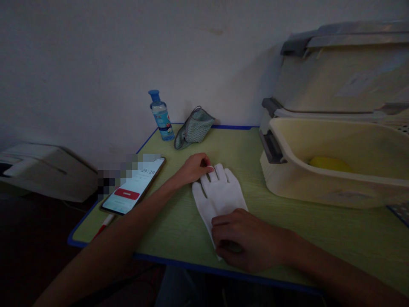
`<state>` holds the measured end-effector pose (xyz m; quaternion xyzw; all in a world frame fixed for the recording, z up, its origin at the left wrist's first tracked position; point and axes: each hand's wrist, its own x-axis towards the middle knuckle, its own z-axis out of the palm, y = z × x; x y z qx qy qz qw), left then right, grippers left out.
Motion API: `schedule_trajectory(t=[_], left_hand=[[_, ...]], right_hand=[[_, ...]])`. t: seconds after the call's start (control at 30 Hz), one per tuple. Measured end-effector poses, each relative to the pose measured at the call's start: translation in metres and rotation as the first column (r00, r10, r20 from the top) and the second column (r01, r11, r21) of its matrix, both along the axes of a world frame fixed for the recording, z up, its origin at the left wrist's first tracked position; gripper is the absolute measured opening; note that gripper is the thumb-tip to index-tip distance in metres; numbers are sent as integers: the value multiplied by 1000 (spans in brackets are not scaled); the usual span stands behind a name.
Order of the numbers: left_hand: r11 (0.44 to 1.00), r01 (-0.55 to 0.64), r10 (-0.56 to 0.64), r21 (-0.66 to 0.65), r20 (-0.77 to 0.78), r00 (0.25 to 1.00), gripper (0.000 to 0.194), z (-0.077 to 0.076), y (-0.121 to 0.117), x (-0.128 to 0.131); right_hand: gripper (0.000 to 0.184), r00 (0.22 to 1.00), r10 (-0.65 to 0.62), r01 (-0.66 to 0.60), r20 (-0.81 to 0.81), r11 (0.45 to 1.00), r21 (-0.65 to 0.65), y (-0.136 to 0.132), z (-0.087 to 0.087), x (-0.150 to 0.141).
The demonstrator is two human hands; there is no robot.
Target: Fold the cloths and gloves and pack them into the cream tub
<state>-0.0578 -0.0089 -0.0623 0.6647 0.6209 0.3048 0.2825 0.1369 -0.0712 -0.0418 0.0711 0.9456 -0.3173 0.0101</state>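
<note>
A white glove [220, 194] lies flat on the green tabletop, its fingers pointing away from me. My left hand [194, 167] pinches one fingertip of the glove between thumb and finger. Over the cuff end rests my right hand [244, 241], its fingers curled and pressed on the fabric; whether it grips a fold there is partly hidden. Left of the glove, a phone [131, 187] with a lit screen showing 09:29 lies beside my left forearm.
A blue-capped bottle [162, 119] and a grey-green mesh pouch [195, 128] stand near the wall. At right is a cream bin [319, 194] with a yellow thing [330, 163] inside, before a lidded storage box [329, 81]. The table [166, 226] has a blue edge.
</note>
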Motion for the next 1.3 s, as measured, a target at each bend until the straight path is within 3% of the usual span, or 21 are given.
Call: schedule_trajectory(t=[0.23, 0.4, 0.7, 0.83, 1.0, 1.3], left_hand=[[995, -67, 58, 72, 125, 991, 17, -1, 4, -3], [984, -164, 160, 68, 69, 985, 18, -1, 8, -9], [998, 52, -51, -40, 29, 998, 7, 5, 5, -15], [1000, 21, -20, 8, -27, 999, 17, 8, 2, -9], [992, 16, -4, 126, -100, 995, 14, 8, -3, 6], [992, -88, 95, 94, -69, 993, 7, -1, 4, 12]], right_hand=[[8, 1000, 11, -11, 1, 999, -37, 1, 1, 0], [8, 1000, 17, -18, -16, 998, -59, 0, 0, 0], [7, 1000, 9, -10, -26, 999, -41, 1, 0, -1], [9, 1000, 12, -12, -11, 1000, -29, -1, 1, -2], [8, 1000, 17, -16, 6, 1000, -25, -3, 1, -3], [8, 1000, 24, -24, -17, 1000, -10, -2, 0, -3]])
